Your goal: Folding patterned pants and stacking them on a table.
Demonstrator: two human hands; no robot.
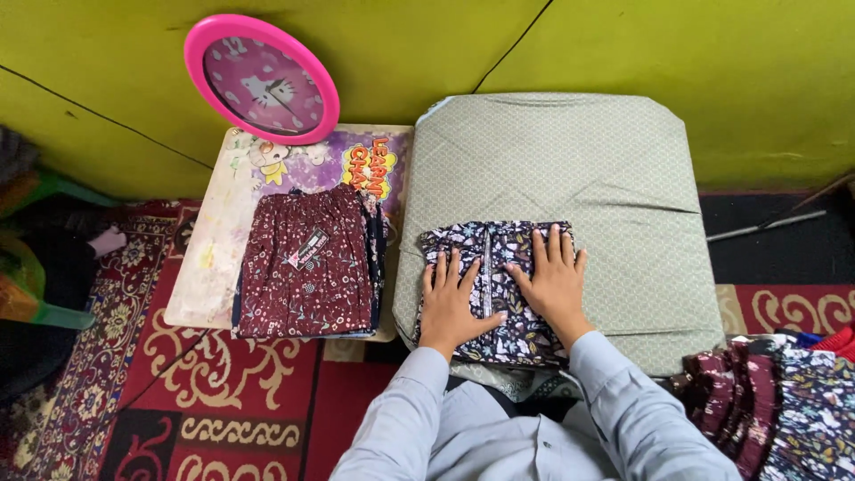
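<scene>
Both your hands, left hand (pixel 448 305) and right hand (pixel 556 283), lie flat, fingers spread, pressing the folded dark floral garment (pixel 495 289) at the padded board's (pixel 570 169) near edge. Looks like final smoothing; next move calls for gripping it and shifting it left to the maroon stack (pixel 305 263).

Both arms come up from the bottom centre of the frame in light grey-blue sleeves. Left hand (pixel 450 305) and right hand (pixel 554 281) lie flat, palms down, fingers spread, side by side mid-frame, thumbs angled inward.

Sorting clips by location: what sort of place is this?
Probably a home floor workspace for folding clothes: a patterned red carpet, a padded board under a folded floral garment, and a pink wall clock leaning on the green wall.
</scene>
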